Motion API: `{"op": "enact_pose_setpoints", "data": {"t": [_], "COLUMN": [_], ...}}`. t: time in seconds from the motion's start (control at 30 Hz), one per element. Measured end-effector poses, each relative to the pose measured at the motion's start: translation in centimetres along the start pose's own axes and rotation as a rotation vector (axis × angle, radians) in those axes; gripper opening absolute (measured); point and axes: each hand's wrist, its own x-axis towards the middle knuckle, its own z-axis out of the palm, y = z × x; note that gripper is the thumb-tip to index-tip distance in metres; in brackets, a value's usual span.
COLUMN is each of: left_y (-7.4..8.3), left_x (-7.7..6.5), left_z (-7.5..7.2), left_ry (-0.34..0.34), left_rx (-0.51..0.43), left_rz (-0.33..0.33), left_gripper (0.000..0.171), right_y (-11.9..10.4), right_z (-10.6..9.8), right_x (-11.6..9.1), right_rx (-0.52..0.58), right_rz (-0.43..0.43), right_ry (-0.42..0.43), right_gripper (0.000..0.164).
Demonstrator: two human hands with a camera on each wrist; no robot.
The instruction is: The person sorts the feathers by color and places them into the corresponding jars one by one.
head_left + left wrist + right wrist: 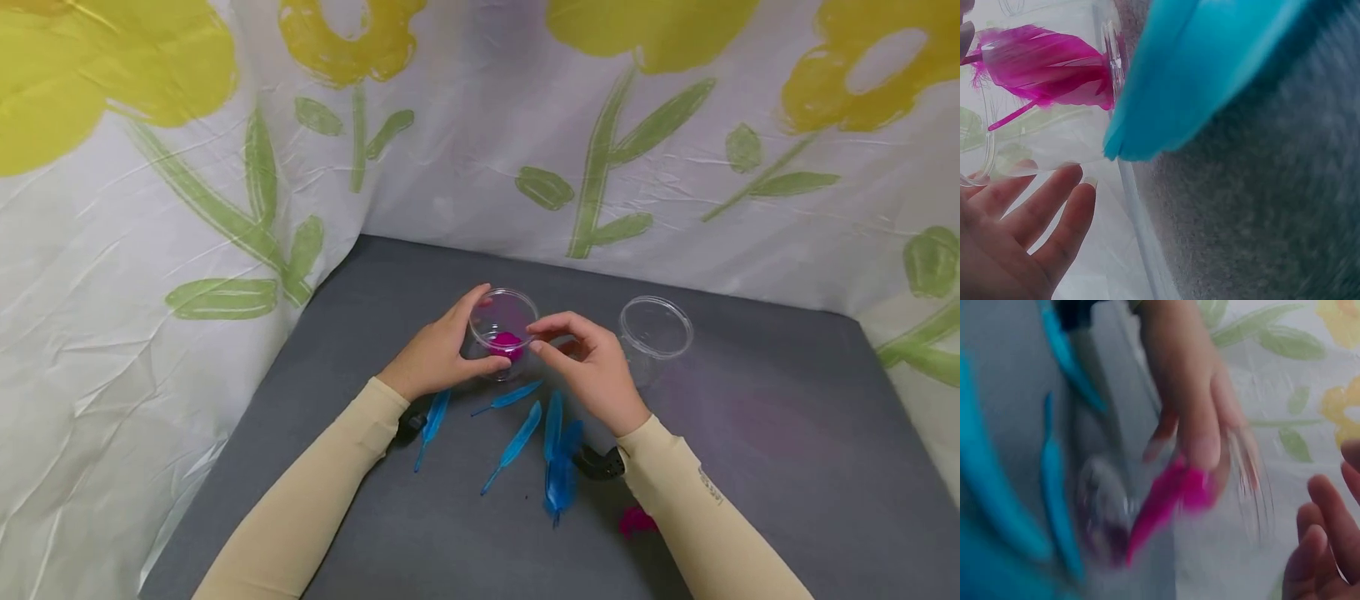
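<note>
My left hand (pixel 442 342) holds a clear plastic cup (pixel 504 321) above the table, thumb on the near side and fingers round the far side. Magenta feathers (pixel 1054 69) stand inside the cup, one quill pointing toward its mouth. Beside the rim is my right hand (pixel 592 367), thumb and fingers loosely bent. In the right wrist view its fingertips (pixel 1319 487) are apart from the cup and nothing shows between them. Several blue feathers (pixel 513 446) lie on the table below both hands.
Right of the hands a second clear plastic cup (pixel 656 329) stands on the dark grey table (pixel 787 467). Some magenta feather (pixel 637 521) lies by the right forearm, partly covered by it. A flower-patterned white curtain (pixel 465 150) borders the table at the back and sides.
</note>
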Motion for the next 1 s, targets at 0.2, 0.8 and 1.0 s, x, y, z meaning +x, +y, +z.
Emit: {"op": "enact_pose_setpoints", "data": {"t": [0.2, 0.8, 1.0], "left_y": [-0.1, 0.2, 0.4], "left_x": [0.0, 0.0, 0.1], "left_z": [0.2, -0.1, 0.3], "left_ry": [0.011, 0.011, 0.011], "left_rx": [0.001, -0.016, -0.025], "left_rz": [-0.008, -0.031, -0.027], "left_gripper": [0.116, 0.115, 0.114], "right_y": [1.1, 3.4, 4.0], "right_z": [-3.7, -8.5, -8.0], "right_x": [-4.5, -15.6, -16.8], "right_rx": [-0.264, -0.549, -0.54], "right_rz": [-0.067, -0.148, -0.18], "right_ry": [-0.025, -0.2, -0.241], "right_gripper": [0.025, 0.035, 0.032]}}
